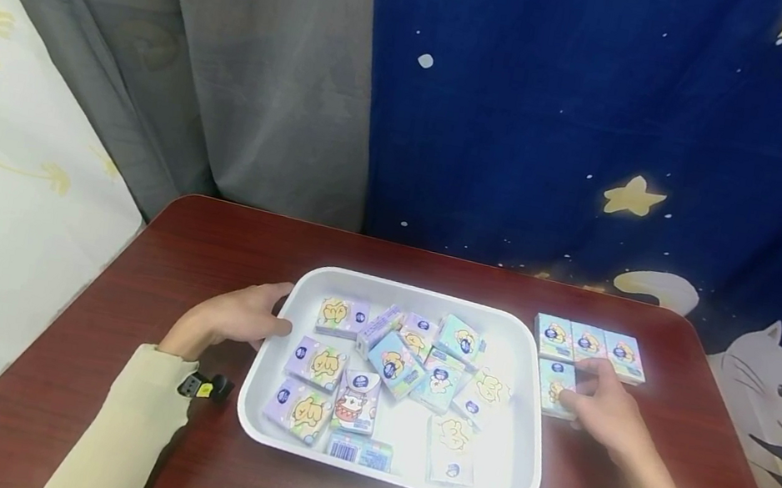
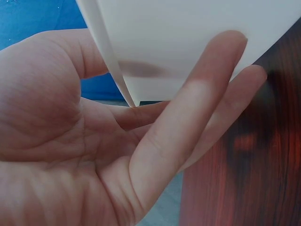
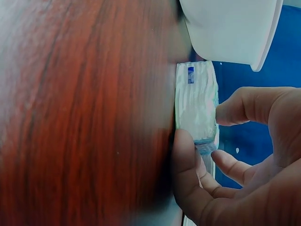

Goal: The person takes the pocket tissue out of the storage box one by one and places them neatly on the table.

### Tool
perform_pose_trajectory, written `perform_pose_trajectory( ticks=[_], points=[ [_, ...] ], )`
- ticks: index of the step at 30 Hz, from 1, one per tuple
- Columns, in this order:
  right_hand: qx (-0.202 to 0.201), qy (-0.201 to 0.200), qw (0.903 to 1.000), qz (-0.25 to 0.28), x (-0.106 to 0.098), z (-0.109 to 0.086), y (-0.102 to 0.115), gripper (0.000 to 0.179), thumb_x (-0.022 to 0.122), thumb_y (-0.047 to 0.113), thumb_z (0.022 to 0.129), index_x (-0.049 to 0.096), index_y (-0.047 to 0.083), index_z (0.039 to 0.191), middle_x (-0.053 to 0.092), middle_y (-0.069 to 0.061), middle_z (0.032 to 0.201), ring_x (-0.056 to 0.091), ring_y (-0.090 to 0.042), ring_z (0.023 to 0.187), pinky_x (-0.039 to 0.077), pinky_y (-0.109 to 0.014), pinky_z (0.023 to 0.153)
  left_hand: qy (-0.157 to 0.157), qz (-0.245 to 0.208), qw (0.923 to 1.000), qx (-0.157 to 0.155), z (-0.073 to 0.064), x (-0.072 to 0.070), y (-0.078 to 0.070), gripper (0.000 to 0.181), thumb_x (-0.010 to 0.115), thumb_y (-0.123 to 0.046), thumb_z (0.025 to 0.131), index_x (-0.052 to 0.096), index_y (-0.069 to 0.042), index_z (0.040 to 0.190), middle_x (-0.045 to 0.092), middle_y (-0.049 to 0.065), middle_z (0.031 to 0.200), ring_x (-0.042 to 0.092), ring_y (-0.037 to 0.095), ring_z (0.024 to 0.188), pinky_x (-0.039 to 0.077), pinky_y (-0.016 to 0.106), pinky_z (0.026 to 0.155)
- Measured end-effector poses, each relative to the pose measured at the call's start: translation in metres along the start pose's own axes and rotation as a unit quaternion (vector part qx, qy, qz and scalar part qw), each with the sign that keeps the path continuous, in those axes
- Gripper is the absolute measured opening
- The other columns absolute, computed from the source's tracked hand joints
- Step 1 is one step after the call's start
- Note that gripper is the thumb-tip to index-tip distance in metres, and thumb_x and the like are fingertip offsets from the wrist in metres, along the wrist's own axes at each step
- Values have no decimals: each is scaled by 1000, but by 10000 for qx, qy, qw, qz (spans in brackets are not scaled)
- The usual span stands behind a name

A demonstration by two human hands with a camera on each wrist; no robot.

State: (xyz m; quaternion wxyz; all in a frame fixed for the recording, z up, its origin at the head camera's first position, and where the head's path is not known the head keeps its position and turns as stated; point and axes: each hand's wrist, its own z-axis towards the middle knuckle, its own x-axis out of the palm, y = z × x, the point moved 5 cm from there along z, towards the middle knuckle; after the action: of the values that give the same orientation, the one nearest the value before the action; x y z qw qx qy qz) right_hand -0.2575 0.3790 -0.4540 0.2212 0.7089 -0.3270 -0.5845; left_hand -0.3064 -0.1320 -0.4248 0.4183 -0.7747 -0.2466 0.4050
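A white tray (image 1: 382, 481) holds several small tissue packs in purple, blue and white wraps, some lying across others. My left hand (image 1: 240, 314) grips the tray's left rim, with the thumb over the edge and the fingers against the outer wall (image 2: 141, 28). To the right of the tray, my right hand (image 1: 605, 407) pinches a light blue tissue pack (image 1: 555, 387) lying on the table. In the right wrist view that tissue pack (image 3: 195, 103) has the thumb on its upper face and a finger at its near end.
Three light blue tissue packs (image 1: 587, 342) stand side by side in a row just behind the pinched one. The reddish-brown table (image 1: 240, 238) ends at a grey and blue curtain (image 1: 500, 125). A white cloth (image 1: 6, 178) borders the left side.
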Motion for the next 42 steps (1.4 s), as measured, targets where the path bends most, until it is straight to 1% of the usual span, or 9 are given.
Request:
perform_pose_trajectory(
  ticks=[7, 16, 23, 28, 31, 34, 37, 40, 42],
  points=[
    [45, 6, 9999, 146, 1, 3, 0, 66, 70, 7, 96, 36, -14, 147, 62, -40, 118, 69, -31, 87, 64, -37, 68, 2, 29, 10000, 29, 0, 0, 0, 56, 66, 0, 102, 44, 6, 152, 76, 18, 112, 81, 32, 89, 69, 50, 72],
    [66, 40, 9998, 177, 1, 7, 1, 65, 69, 7, 96, 35, -15, 146, 62, -41, 118, 70, -31, 86, 64, -38, 68, 12, 1, 10000, 8, 0, 0, -1, 55, 66, 0, 102, 44, 7, 152, 75, 19, 112, 80, 32, 90, 69, 50, 73],
    [53, 24, 10000, -59, 0, 7, 2, 63, 71, 10, 96, 37, -14, 144, 62, -41, 120, 70, -34, 88, 64, -40, 69, 9, -19, 10000, -9, -1, 0, -2, 55, 66, 0, 102, 44, 7, 152, 75, 19, 111, 80, 32, 90, 69, 51, 74],
    [-96, -131, 9992, -355, -5, 7, 7, 58, 73, 12, 96, 41, -12, 137, 62, -40, 118, 67, -43, 94, 62, -45, 74, 9, -32, 10000, -28, -2, 1, -3, 55, 67, -1, 102, 44, 7, 152, 75, 18, 111, 80, 32, 90, 69, 50, 74],
    [-151, -236, 9986, -438, -7, 7, 11, 55, 73, 12, 96, 43, -11, 136, 63, -39, 118, 67, -47, 100, 63, -50, 79, 7, -42, 10000, -31, -2, 1, -3, 55, 66, 0, 102, 44, 7, 152, 75, 18, 111, 80, 32, 90, 69, 50, 74],
    [-181, -278, 9985, -432, -9, 6, 18, 54, 73, 13, 97, 44, -11, 136, 63, -40, 120, 67, -49, 103, 64, -50, 80, 13, -32, 10000, -28, -2, 1, -3, 56, 66, 0, 102, 43, 7, 152, 75, 18, 111, 80, 33, 90, 69, 50, 73],
    [-305, -373, 9981, -394, -12, 3, 28, 52, 74, 12, 95, 46, -9, 134, 65, -39, 120, 67, -49, 105, 63, -48, 79, 9, -6, 10000, -31, -2, 1, -3, 55, 66, 0, 102, 43, 7, 152, 75, 18, 111, 80, 32, 90, 69, 50, 73],
    [-504, -489, 9967, -415, -16, 0, 41, 50, 76, 11, 93, 48, -6, 131, 65, -37, 120, 66, -49, 106, 60, -43, 75, 2, 17, 10000, -30, -2, 0, -3, 55, 65, 0, 102, 44, 7, 152, 75, 18, 111, 80, 32, 89, 69, 50, 73],
    [-669, -557, 9953, -432, -18, -2, 51, 49, 76, 10, 91, 49, -3, 129, 65, -33, 119, 66, -46, 101, 59, -41, 70, 2, 25, 10000, -24, -2, 0, -3, 55, 65, 1, 102, 44, 7, 152, 75, 19, 111, 80, 32, 89, 69, 50, 73]
  ],
)
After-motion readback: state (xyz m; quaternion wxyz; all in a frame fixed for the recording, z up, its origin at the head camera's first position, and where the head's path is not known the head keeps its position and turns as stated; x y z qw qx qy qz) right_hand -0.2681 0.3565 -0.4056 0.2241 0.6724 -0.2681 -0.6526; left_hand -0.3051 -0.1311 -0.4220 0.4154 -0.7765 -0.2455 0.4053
